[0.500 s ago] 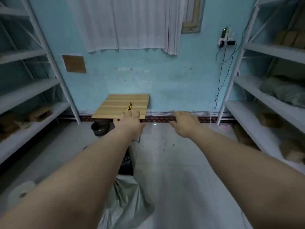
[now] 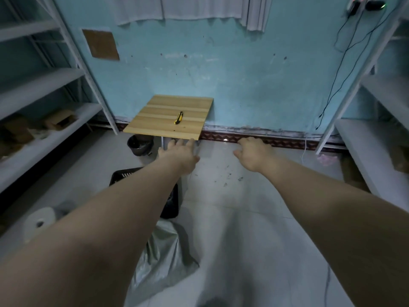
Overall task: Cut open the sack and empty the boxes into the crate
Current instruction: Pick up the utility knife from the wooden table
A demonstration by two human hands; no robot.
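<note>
Sack (image 2: 161,258) lies near the crate (image 2: 170,202); left hand (image 2: 179,155) and right hand (image 2: 252,154) are stretched out, fingers loose, holding nothing.

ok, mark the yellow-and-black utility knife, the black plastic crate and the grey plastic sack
yellow-and-black utility knife (image 2: 178,117): head view, mid handle.
black plastic crate (image 2: 124,176): head view, exposed left corner.
grey plastic sack (image 2: 161,258): head view, crumpled middle.
</note>
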